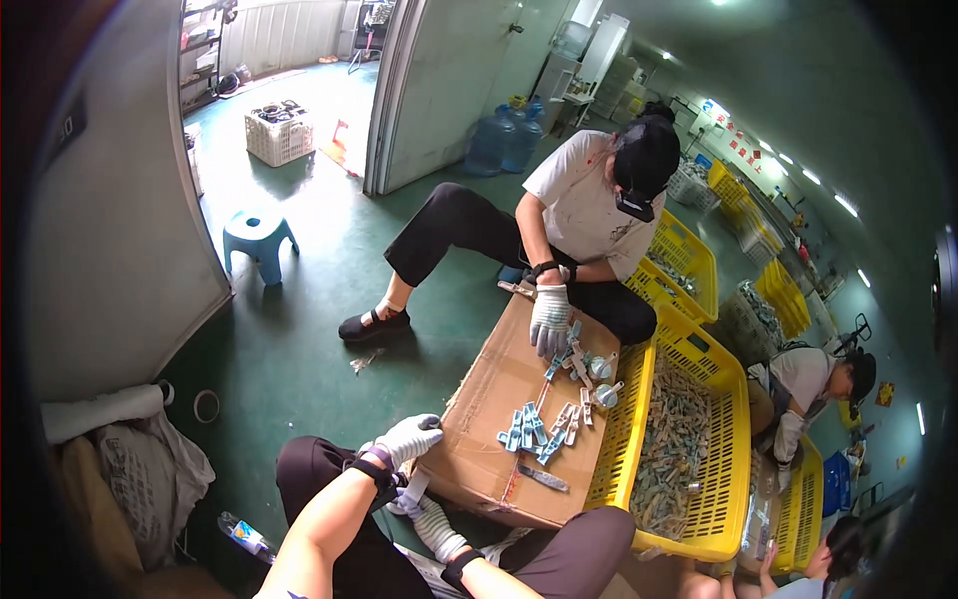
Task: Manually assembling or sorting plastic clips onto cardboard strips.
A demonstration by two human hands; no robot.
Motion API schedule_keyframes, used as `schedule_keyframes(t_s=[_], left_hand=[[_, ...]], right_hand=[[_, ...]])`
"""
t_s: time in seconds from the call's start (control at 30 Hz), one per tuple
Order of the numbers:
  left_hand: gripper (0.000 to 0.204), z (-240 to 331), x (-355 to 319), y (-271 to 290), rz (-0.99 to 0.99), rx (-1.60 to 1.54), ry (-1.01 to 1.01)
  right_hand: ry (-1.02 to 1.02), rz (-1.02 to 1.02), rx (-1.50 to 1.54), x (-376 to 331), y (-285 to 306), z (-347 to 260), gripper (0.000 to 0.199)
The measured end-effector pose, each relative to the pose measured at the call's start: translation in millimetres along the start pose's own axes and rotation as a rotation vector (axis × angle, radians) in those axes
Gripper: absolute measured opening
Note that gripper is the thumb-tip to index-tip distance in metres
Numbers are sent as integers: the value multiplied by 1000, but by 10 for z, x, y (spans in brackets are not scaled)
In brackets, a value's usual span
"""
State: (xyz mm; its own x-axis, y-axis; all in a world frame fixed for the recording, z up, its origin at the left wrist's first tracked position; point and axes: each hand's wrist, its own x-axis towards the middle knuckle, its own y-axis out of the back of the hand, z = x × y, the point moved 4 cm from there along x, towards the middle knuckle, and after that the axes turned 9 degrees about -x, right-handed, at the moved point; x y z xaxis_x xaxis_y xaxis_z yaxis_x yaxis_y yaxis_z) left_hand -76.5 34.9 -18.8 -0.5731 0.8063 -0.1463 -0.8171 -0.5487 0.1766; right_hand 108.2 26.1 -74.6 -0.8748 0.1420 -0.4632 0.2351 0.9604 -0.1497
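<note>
My left hand (409, 439), in a white knit glove, is closed beside the left edge of a cardboard box (489, 419). Whatever its curled fingers hold, if anything, is too small to make out. Lower down, my right hand (437, 529), gloved too, is closed near a pale flat strip (412, 491) below the box corner; I cannot tell whether it grips the strip. Blue clothes pegs (522, 427) and pale pegs (567, 424) lie on the box top, with a grey flat piece (544, 478) near its front edge. Across the box, a co-worker's gloved hand (550, 319) reaches to more pegs.
A yellow crate (733, 459) full of pegs stands against the box's right side. A blue stool (259, 240) is on the floor at left. A plastic bottle (246, 537) and wrapped sacks (150, 479) lie at lower left. Another person works at far right.
</note>
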Motion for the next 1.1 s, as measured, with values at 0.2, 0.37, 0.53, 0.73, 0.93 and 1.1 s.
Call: schedule_keyframes(t_s=[0.2,0.37,0.53,0.73,0.93,1.1], left_hand=[[34,-61,33,-16,5,-27,5],[37,-61,10,-1,-2,-18,4],[37,20,-17,0,-16,-27,4],[37,8,-42,15,-28,-35,9],[38,-4,-25,10,-24,-26,11],[36,-46,-3,5,-8,-40,12]], right_hand=[[59,-4,-7,-38,-2,-96,41],[54,20,6,-55,-20,-126,38],[33,13,2,-60,-13,-138,35],[24,11,-30,-75,-34,-183,35],[8,-3,32,-78,-16,-156,38],[12,-14,29,-59,4,-121,39]])
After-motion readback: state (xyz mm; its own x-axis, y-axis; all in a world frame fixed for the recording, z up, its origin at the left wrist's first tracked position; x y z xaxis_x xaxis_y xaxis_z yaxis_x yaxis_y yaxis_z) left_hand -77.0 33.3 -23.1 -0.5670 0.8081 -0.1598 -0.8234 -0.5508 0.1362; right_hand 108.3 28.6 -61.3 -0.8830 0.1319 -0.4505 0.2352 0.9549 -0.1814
